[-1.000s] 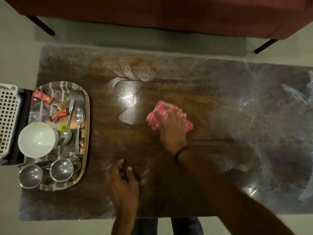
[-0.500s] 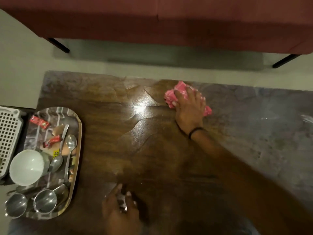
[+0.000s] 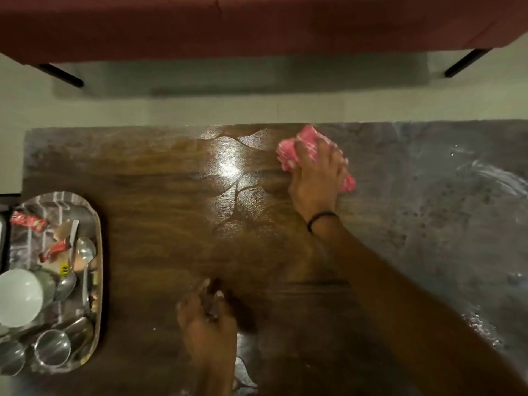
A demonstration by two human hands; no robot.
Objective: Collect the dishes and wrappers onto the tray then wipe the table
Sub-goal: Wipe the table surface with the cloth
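Observation:
My right hand [image 3: 317,178] presses a crumpled pink cloth [image 3: 300,144] flat against the dark wooden table [image 3: 171,212], near its far edge. My left hand [image 3: 207,324] rests on the table close to the near edge, fingers spread, holding nothing. At the table's left end sits an oval metal tray [image 3: 97,281]. It carries a white bowl [image 3: 18,297], two steel cups [image 3: 53,347], spoons [image 3: 85,252] and red wrappers [image 3: 27,221].
A dark red sofa [image 3: 257,24] on black legs stands beyond the table's far edge, with pale floor between. The table's right half looks grey and streaked with smears. A dark object shows at the left edge beside the tray.
My right hand has slid the pink cloth from the table's middle to its far edge. My left hand has stayed planted near the front edge.

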